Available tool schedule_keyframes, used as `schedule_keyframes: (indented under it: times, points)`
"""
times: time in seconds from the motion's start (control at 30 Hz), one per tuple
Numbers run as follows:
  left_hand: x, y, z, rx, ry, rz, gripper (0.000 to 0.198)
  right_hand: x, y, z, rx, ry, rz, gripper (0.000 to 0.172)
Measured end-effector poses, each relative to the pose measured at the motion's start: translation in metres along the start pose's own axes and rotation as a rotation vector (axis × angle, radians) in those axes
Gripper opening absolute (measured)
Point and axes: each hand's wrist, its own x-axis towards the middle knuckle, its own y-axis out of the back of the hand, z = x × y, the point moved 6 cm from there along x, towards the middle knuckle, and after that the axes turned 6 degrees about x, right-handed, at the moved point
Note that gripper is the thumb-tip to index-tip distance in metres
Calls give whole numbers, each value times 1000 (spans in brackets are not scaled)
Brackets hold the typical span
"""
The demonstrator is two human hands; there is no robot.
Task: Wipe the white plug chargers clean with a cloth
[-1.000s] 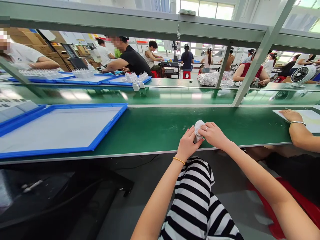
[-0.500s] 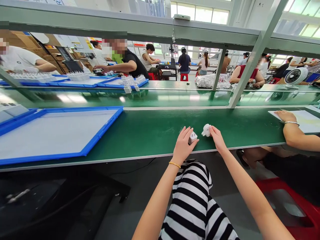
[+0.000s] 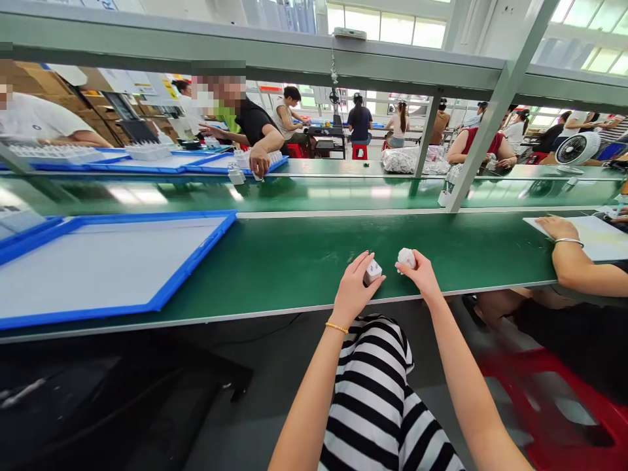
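My left hand (image 3: 354, 286) pinches a small white plug adapter (image 3: 372, 271) just above the near edge of the green conveyor belt (image 3: 304, 255). My right hand (image 3: 420, 273) holds a second small white part (image 3: 406, 258) between thumb and fingers, a hand's width to the right of the first. The two white pieces are apart from each other. A gold bead bracelet sits on my left wrist. My knee in striped cloth is below the belt edge.
A blue-rimmed tray (image 3: 98, 261) with a white sheet lies on the belt at the left. A co-worker's arm (image 3: 574, 258) with a bangle rests on a white sheet at the right. A slanted steel post (image 3: 483, 131) rises behind. Other people work across the far belt.
A second ago both my hands were together round one white bundle. They have since drawn apart, each hand holding its own white piece, and lowered towards the belt.
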Motion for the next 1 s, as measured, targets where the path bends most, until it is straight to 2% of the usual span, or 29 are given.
schedule_keyframes:
  times: [0.13,0.37,0.77,1.0]
  points:
    - [-1,0,1,-2,3,-9,52,0,1,5,-88,-8,18,39]
    - [-1,0,0,4,-4,-2,51,3,4,13,-74,-14,63,55]
    - [-2,1,2,50,-31,9,51,2,6,10,-52,-4,132,47]
    - [-5,1,1,85,-53,15,50,8,8,14,-56,-23,114,54]
